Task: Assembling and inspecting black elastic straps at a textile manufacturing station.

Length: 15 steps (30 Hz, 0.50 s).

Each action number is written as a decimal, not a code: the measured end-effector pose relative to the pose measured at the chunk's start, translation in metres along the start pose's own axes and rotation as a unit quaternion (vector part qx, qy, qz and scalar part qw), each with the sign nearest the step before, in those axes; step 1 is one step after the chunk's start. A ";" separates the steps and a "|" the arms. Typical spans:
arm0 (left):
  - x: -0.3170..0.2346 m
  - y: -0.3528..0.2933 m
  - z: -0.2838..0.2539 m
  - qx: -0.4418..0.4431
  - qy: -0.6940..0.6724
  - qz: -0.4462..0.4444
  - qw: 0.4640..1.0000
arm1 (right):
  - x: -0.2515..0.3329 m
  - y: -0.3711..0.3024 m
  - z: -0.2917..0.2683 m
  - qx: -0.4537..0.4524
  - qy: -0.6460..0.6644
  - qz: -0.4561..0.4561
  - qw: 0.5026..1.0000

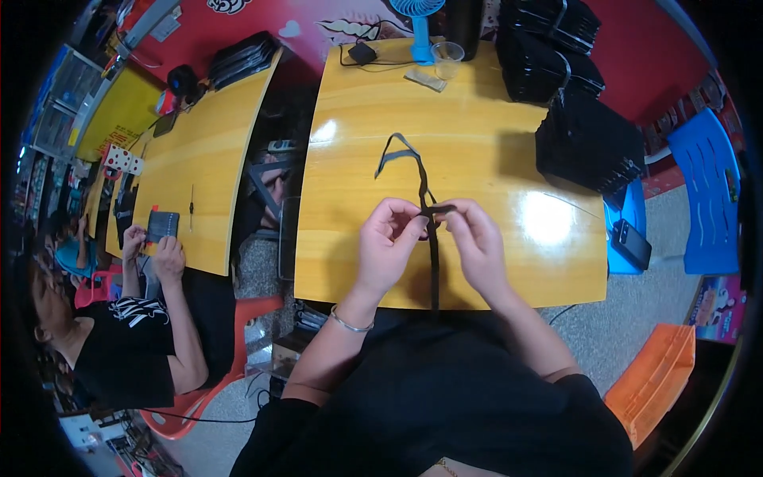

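A narrow black strap point(423, 179) with a greyish side runs between my hands over the wooden table point(358, 127). Its far end bends into an open loop on the tabletop, and its near end hangs down toward the front edge. My left hand point(385, 245) pinches the strap where a piece crosses it, fingers curled. From the other side, my right hand point(474, 245) grips a short end of the strap between thumb and fingers. Whether the crossing is a knot or a fold is hidden by my fingertips.
Stacks of black folded goods point(590, 143) fill the table's right side. A blue fan point(421, 40), a clear plastic cup point(448, 62) and a black adapter point(362, 53) stand at the back. On the left, a co-worker point(127, 342) handles a dark piece at another table.
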<state>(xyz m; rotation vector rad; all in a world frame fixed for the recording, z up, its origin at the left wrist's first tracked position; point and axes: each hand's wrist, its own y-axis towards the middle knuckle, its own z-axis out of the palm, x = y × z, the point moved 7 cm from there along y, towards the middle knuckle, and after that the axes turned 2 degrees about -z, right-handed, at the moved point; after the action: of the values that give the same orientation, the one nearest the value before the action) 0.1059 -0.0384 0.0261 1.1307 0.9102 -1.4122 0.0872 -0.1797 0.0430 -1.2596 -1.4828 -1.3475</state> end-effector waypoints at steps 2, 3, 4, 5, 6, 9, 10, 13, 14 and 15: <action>-0.003 -0.001 0.001 0.012 -0.005 0.012 1.000 | -0.010 0.005 0.001 0.026 0.167 0.090 0.981; -0.005 -0.001 0.002 0.028 0.039 0.023 0.999 | -0.012 0.005 0.002 0.034 0.196 0.096 0.975; -0.007 -0.001 0.005 0.044 0.083 0.033 0.995 | -0.010 0.006 0.002 0.033 0.196 0.096 0.975; -0.006 -0.001 0.004 0.045 0.095 0.036 0.994 | -0.007 0.007 0.004 0.055 0.217 0.100 0.969; -0.007 0.000 0.005 0.046 0.095 0.036 0.994 | -0.005 0.007 0.006 0.076 0.239 0.103 0.963; -0.011 -0.001 0.005 0.047 0.194 0.082 0.976 | -0.006 0.011 0.006 0.112 0.189 0.104 0.970; -0.011 -0.002 0.006 0.048 0.194 0.083 0.976 | -0.006 0.012 0.005 0.111 0.189 0.103 0.970; -0.028 -0.007 0.011 -0.017 0.347 0.152 0.925 | -0.014 0.015 0.003 0.096 0.192 0.141 0.967; -0.032 -0.006 0.012 -0.015 0.347 0.152 0.925 | -0.018 0.014 0.002 0.090 0.184 0.149 0.967; -0.045 -0.010 0.018 -0.004 0.397 0.241 0.886 | -0.022 0.014 0.002 0.085 0.176 0.158 0.968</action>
<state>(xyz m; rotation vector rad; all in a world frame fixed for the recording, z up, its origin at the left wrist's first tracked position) 0.0928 -0.0421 0.0741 1.8285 1.0727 -0.5079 0.1058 -0.1826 0.0253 -1.0321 -1.0744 -1.1355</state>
